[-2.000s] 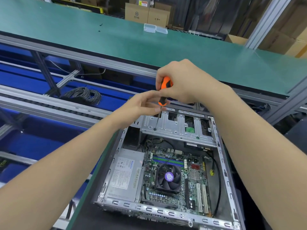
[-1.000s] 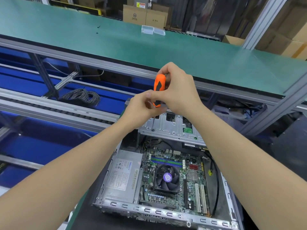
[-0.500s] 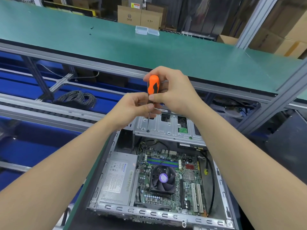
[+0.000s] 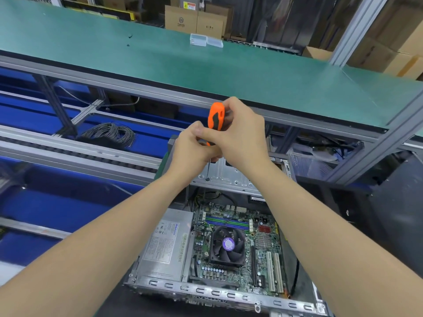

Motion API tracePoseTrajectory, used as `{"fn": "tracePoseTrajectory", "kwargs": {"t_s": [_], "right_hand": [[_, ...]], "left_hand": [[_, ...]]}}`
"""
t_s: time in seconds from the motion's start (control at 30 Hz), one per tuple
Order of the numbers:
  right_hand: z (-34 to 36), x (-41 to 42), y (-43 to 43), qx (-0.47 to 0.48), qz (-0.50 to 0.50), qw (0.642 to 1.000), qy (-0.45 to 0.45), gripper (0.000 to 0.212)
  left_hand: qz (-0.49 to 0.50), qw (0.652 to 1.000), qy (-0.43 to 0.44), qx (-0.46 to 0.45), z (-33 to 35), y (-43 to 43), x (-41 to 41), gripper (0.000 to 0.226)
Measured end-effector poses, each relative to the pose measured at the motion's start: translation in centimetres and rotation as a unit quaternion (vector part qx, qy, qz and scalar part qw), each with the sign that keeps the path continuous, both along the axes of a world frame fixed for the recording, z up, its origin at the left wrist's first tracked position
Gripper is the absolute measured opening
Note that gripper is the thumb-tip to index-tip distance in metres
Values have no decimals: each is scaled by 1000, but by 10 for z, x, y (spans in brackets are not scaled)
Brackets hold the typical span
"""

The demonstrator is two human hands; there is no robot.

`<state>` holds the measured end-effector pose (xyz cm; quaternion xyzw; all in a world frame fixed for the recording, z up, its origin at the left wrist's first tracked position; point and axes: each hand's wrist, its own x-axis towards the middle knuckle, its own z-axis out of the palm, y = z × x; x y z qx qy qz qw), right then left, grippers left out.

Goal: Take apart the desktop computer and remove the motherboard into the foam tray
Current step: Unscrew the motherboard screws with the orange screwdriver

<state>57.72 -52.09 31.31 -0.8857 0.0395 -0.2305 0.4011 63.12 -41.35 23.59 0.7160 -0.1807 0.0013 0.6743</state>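
An open desktop case (image 4: 219, 291) lies flat in front of me, with the green motherboard (image 4: 238, 255), its black CPU fan (image 4: 227, 244) and a grey power supply (image 4: 164, 245) inside. My right hand (image 4: 240, 136) grips the orange and black handle of a screwdriver (image 4: 215, 118), held upright. Its thin shaft comes down to the silver drive bracket (image 4: 226, 177) at the case's far end. My left hand (image 4: 194, 149) pinches the lower end of the handle, just above the shaft. No foam tray is in view.
A long green workbench (image 4: 206, 65) runs across behind the case, carrying two small clear plastic boxes (image 4: 206, 40). Below it on the left lie blue conveyor lanes (image 4: 57, 197) and a coil of grey wire (image 4: 109, 133). Cardboard boxes (image 4: 194, 19) stand at the back.
Both hands have stayed on the screwdriver over the bracket, and my right hand's fingers have shifted round the handle. My head has moved, so the case sits a little differently in view.
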Motion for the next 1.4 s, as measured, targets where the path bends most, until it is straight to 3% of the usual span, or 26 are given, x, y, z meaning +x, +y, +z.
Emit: {"fn": "tracePoseTrajectory", "kwargs": {"t_s": [0.2,0.4,0.57,0.67,0.9,1.23,1.4], "right_hand": [[-13,-1,-7,80,34,996,4,40],[-25,-6,-12,63,121,990,27,29],[-33,-10,-6,15,129,991,14,31],[-37,-10,-4,-2,115,993,17,16],[-44,-8,-4,25,95,995,21,11],[-34,-13,-15,59,78,995,5,13],[-20,-14,-16,68,77,995,-8,12]], "left_hand": [[-86,995,10,46,-8,22,7,35],[-57,994,93,-27,-14,53,-7,15],[-144,966,180,119,-18,68,-15,26],[-126,948,200,214,-24,67,-17,23],[-122,903,200,360,-22,60,-22,17],[-114,886,175,413,-23,61,-22,28],[-111,871,123,463,-21,55,-27,34]]}}
